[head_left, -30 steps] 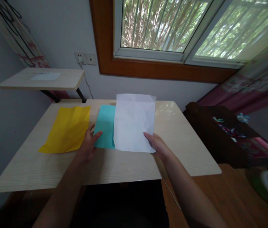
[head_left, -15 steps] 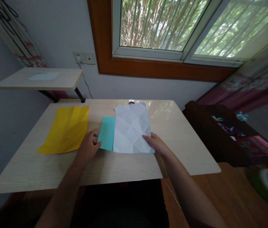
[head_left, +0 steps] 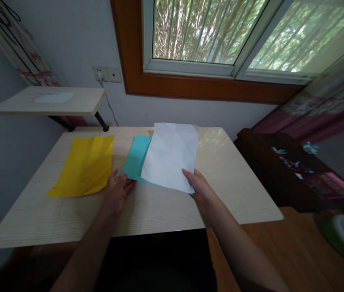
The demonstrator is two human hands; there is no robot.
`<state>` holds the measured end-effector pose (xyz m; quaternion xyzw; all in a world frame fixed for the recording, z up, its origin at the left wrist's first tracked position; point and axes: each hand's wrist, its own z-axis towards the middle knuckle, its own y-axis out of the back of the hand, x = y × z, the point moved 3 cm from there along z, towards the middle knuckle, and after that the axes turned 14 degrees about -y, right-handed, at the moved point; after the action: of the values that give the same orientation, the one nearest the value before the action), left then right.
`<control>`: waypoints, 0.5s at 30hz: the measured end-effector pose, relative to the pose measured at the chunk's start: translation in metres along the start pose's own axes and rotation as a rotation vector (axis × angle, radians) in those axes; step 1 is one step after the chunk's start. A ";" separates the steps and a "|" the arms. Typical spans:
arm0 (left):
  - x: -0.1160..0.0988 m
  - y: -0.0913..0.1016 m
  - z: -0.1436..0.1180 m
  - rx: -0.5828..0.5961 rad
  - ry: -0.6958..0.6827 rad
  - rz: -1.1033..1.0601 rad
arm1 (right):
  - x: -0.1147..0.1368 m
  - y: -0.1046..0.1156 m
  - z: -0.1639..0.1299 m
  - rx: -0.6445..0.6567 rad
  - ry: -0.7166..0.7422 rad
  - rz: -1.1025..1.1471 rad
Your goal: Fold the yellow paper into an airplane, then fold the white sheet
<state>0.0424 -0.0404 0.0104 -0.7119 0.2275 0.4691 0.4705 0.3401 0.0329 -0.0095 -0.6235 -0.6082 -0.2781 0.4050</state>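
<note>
A creased white paper sheet (head_left: 172, 156) lies over a teal paper sheet (head_left: 139, 156), whose left part shows beside it. My right hand (head_left: 200, 184) pinches the lower right corner of both, thumb on top of the white sheet and fingers underneath. At the teal sheet's lower left corner, my left hand (head_left: 118, 190) has its thumb on the edge and its fingers below. The sheets tilt, with their near edge off the table. To the left, a yellow paper sheet (head_left: 88, 166) rests on the table, close to my left hand.
The pale wooden table (head_left: 235, 194) has a raised shelf (head_left: 83, 101) at its back left, bearing a white slip of paper (head_left: 54, 97). Behind is a wall with sockets (head_left: 106, 74) and a window. A dark brown piece of furniture (head_left: 257, 158) stands to the right.
The white and teal sheets have been lifted and tilted, their left side moving up and away. My left hand has shifted right, its fingers now under the teal corner. The yellow sheet stays put.
</note>
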 end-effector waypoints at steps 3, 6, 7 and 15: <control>0.002 -0.011 -0.007 0.077 0.064 -0.153 | -0.001 -0.012 -0.003 0.010 -0.062 0.146; 0.005 -0.024 -0.012 0.183 0.147 -0.299 | -0.002 -0.025 -0.009 0.021 -0.097 0.252; 0.006 -0.028 -0.014 0.212 0.165 -0.320 | -0.003 -0.030 -0.010 0.034 -0.099 0.275; 0.020 -0.045 0.002 -0.058 0.048 -0.025 | -0.014 -0.056 -0.013 0.163 -0.089 0.298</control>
<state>0.0854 -0.0157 0.0134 -0.7392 0.2160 0.4524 0.4497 0.2859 0.0107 -0.0053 -0.6836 -0.5468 -0.1368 0.4636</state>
